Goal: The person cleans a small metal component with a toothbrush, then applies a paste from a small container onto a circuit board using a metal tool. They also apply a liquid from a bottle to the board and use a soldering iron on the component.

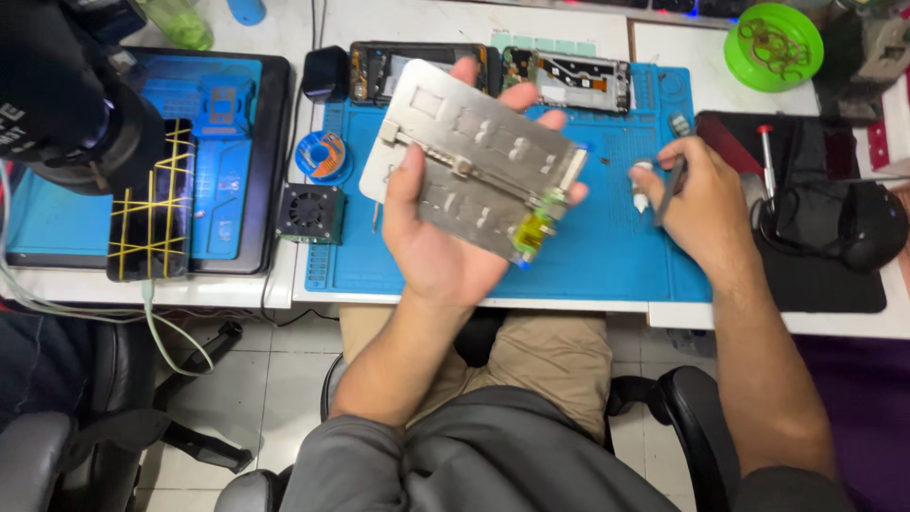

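Observation:
My left hand [445,228] holds a silver metal holder plate [474,152] up above the blue work mat [616,256], palm under it and fingers wrapped over its far edge. A small green and yellow circuit board [536,228] is clamped at the plate's lower right corner. My right hand [697,204] rests on the mat's right side, pinching a thin dark tool [671,188] near a small white piece [642,185].
Two opened phone bodies [417,66] [578,81] lie at the mat's far edge. A solder spool [322,156] and small fan [311,210] sit left of the mat. A phone bound with yellow bands [152,204] lies on a heating pad. A green dish [773,43] stands far right; a microscope [66,95] at left.

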